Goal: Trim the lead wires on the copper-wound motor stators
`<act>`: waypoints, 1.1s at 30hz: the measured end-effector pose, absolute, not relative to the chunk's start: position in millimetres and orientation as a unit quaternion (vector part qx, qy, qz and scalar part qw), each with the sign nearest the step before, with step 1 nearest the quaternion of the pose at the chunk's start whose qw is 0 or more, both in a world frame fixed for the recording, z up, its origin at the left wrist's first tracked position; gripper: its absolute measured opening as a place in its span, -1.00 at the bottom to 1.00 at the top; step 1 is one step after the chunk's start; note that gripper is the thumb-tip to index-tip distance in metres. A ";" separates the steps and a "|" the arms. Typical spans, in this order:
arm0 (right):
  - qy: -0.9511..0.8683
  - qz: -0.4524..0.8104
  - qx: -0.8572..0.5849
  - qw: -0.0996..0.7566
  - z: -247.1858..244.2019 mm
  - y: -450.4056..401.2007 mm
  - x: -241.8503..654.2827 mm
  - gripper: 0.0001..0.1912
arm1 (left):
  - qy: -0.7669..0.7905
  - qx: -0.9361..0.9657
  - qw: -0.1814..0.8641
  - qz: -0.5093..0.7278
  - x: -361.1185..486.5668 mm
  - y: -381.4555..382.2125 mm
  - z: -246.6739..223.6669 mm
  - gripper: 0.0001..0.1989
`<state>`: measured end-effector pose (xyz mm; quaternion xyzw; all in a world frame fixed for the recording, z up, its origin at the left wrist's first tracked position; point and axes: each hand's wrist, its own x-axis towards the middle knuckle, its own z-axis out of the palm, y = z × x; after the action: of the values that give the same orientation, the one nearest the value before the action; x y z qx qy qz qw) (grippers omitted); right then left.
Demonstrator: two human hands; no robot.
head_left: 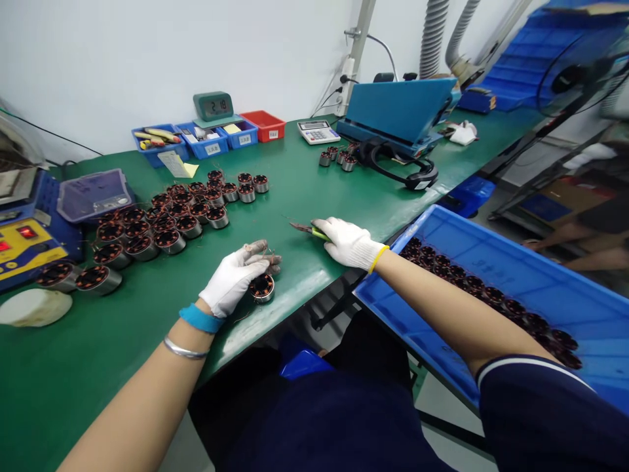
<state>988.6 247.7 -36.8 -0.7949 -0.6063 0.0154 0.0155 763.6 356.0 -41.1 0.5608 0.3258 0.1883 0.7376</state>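
Left hand (pixel 236 276): at 1 coil (pixel 263 292), worktop (pixel 289 180) front edge, can't tell if gripping
Right hand (pixel 346 242): clutching 1 pliers (pixel 319 233)

The premises are a workshop for electrical assembly. Evidence noted: a long green workbench (pixel 285 196) bearing ranks of copper-wound cores (pixel 170 241); a large blue crate (pixel 521 262) holding similar wound parts (pixel 474 284); labelled parts bins (pixel 210 147); a yellow-fronted unit (pixel 49 237) with red lights (pixel 26 232); and corrugated ducts (pixel 434 39) above the bench's far end.
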 end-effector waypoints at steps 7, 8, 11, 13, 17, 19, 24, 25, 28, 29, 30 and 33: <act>-0.679 0.142 -0.719 -0.043 -0.4 228.9 958.1 -0.36 | 0.319 0.561 0.742 0.182 763.7 356.2 -40.6 -0.26; -0.682 0.146 -0.715 -0.050 2.0 228.6 955.6 -0.36 | 0.319 0.565 0.739 0.181 764.0 356.0 -40.1 -0.26; -0.686 0.148 -0.709 -0.065 4.2 228.8 952.8 -0.36 | 0.323 0.570 0.733 0.181 765.0 354.4 -37.7 -0.29; -0.687 0.147 -0.708 -0.070 3.7 229.2 953.0 -0.37 | 0.330 0.565 0.733 0.185 765.6 352.8 -35.3 -0.30; -0.686 0.142 -0.709 -0.075 3.8 232.0 953.2 -0.38 | 0.340 0.561 0.732 0.186 766.4 350.1 -31.4 -0.34; -0.686 0.145 -0.709 -0.077 4.8 235.2 952.6 -0.39 | 0.338 0.564 0.730 0.185 766.5 349.8 -30.7 -0.36; -0.699 0.157 -0.694 -0.065 6.5 245.0 951.0 -0.40 | 0.323 0.570 0.735 0.174 766.2 351.3 -33.2 -0.33; -0.701 0.157 -0.693 -0.063 6.3 246.7 950.9 -0.41 | 0.322 0.570 0.736 0.173 766.1 351.9 -34.3 -0.33; -0.705 0.156 -0.690 -0.054 4.1 250.8 951.7 -0.42 | 0.315 0.575 0.735 0.174 765.5 353.7 -38.1 -0.33; -0.706 0.157 -0.688 -0.050 3.1 251.9 952.3 -0.43 | 0.312 0.578 0.734 0.175 765.3 354.3 -39.3 -0.33; -0.707 0.157 -0.688 -0.044 2.1 252.9 953.1 -0.44 | 0.308 0.581 0.733 0.174 765.1 354.8 -40.6 -0.33; -0.712 0.169 -0.681 -0.030 0.7 255.8 956.0 -0.48 | 0.305 0.582 0.733 0.176 764.9 356.4 -43.6 -0.33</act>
<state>956.0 255.8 0.7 -0.6814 -0.7116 0.1687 -0.0304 764.9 356.4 -43.6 0.5822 0.3055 0.1763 0.7325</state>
